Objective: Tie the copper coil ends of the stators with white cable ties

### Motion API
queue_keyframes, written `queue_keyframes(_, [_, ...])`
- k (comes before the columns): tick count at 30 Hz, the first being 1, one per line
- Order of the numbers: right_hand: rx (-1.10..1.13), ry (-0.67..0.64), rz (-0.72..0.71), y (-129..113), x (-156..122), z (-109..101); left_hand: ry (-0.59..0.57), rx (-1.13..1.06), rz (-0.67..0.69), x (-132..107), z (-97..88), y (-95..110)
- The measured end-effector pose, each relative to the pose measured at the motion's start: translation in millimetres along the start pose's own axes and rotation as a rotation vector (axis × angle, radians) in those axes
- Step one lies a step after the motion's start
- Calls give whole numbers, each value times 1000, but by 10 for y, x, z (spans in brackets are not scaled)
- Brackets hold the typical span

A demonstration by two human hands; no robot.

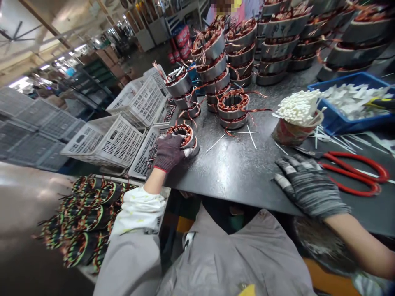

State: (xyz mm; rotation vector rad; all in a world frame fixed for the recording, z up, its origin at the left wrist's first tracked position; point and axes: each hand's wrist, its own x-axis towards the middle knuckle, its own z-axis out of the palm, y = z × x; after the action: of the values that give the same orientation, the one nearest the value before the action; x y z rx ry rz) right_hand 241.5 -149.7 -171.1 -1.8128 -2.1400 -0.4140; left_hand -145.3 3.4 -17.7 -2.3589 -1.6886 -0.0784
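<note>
My left hand, in a dark purple knit glove, is wrapped over the near side of a motor stator with copper windings, at the table's left edge. This stator sits on top of another ring. My right hand, in a grey striped glove with pale fingertips, lies palm down on the table, its fingers stretched out. Just beside it are red-handled scissors. Two stacked stators stand in the middle, with loose white sleeves in front of them.
Taller stator stacks line the back of the table. On the right are a pot of white sleeves and a blue tray with white pieces. White crates and green-edged stators are at left. A person is behind.
</note>
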Motion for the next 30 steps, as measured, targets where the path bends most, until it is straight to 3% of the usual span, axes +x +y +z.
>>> queue_keyframes(3, [37, -2, 23, -27, 18, -39, 51, 7, 58, 50, -28, -88])
queue_keyframes(6, [66, -35, 50, -53, 40, -69, 168, -53, 76, 76, -4, 83])
queue_keyframes(9, [76, -31, 66, -61, 53, -76, 182, -101, 104, 59, 207, 604])
queue_keyframes(11, [83, -16, 70, -64, 53, -75, 49, -177, 136, 10, 379, 1034])
queue_keyframes(13, [91, -6, 72, -71, 49, -72, -14, -225, 233, -41, 453, 1391])
queue_keyframes(15, [106, 7, 66, -79, 47, -64, 36, -348, 432, -45, 370, 1596])
queue_keyframes(17, [129, 21, 68, -83, 52, -46, 206, -453, 554, 59, 169, 1653])
queue_keyframes(20, [179, 40, 70, -69, 62, -10, 480, -436, 420, 485, -120, 1625])
queue_keyframes(21, [196, 45, 73, -61, 64, 2, 500, -386, 345, 679, -168, 1620])
queue_keyframes(23, [234, 50, 76, -42, 61, 20, 425, -289, 253, 1071, -183, 1627])
queue_keyframes(26, [272, 59, 78, -22, 50, 36, 91, -208, 253, 1467, -130, 1607])
queue_keyframes(28, [285, 68, 76, -21, 45, 42, -62, -219, 291, 1537, -139, 1532])
queue_keyframes(30, [299, 69, 81, -29, 45, 46, -133, -237, 333, 1489, -182, 1423])
